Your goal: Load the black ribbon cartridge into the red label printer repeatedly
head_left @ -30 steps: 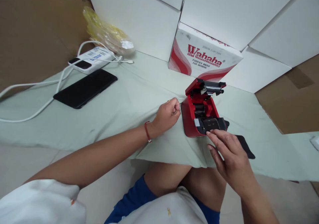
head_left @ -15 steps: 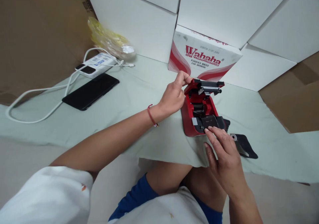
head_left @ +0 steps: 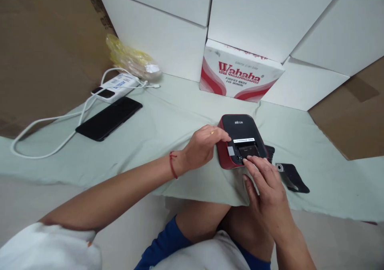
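A small red-and-black label printer (head_left: 244, 130) sits on the cloth with its black lid down flat. My left hand (head_left: 202, 146) is at the printer's left side, its index finger stretched onto the lid edge and the other fingers curled, holding nothing. At the front edge, the outstretched fingertips of my right hand (head_left: 265, 182) rest beside the paper slot, thumb apart from them. A black ribbed piece (head_left: 271, 153) shows partly behind the printer's right side. To the right lies a black sheet with a small roll core (head_left: 293, 178). The inside of the printer is hidden.
A black phone (head_left: 109, 118) lies on the left, beside a white power bank (head_left: 120, 86) with a looped white cable (head_left: 45, 120). Behind are a crumpled yellow plastic bag (head_left: 132, 56) and a Wahaha carton (head_left: 240, 72). Brown cardboard (head_left: 351, 114) stands at right.
The printer's raised lid has come down and is now shut. My left hand has moved down and towards me, off the raised lid edge. My right hand stays at the printer's front.
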Tool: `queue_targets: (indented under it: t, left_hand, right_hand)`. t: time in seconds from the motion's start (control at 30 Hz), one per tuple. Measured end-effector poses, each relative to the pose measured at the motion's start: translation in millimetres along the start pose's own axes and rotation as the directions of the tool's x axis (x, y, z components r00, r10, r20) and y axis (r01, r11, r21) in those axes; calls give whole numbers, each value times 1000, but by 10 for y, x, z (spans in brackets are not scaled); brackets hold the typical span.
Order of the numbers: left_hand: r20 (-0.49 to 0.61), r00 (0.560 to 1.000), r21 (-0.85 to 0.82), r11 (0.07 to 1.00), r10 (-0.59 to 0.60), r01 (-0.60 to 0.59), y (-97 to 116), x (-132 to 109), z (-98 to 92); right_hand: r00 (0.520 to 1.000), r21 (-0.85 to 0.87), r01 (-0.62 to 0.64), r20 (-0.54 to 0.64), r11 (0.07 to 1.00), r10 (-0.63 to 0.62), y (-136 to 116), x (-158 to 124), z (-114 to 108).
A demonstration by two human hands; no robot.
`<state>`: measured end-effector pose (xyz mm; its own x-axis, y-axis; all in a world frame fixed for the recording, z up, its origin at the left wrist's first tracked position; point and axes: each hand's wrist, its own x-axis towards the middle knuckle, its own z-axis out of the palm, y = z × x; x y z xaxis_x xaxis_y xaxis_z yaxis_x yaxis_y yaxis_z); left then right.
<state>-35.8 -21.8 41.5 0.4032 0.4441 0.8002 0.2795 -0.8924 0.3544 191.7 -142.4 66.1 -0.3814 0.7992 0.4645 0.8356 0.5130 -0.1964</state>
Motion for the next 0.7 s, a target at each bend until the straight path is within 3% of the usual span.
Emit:
queue_targets:
  t: [0.07, 0.2, 0.43, 0.7]
  left_hand:
    - [-21, 1000, 2, 1000, 23, -23, 60, -59, -48]
    - [72, 993, 68, 993, 92, -97, 138, -150, -92]
    - [139, 960, 318, 908, 242, -275, 215, -107, 0]
    - [95, 982, 345, 920, 161, -184, 297, -162, 100]
  right_hand:
    - [1000, 1, 3, -1, 1000, -3, 4, 3, -7]
    - [1000, 9, -6, -5, 1000, 6, 6, 9, -6]
    - [1000, 18, 7, 14, 1000, -7, 14, 35, -18]
    - [987, 53, 65, 143, 996, -72, 139, 345, -288]
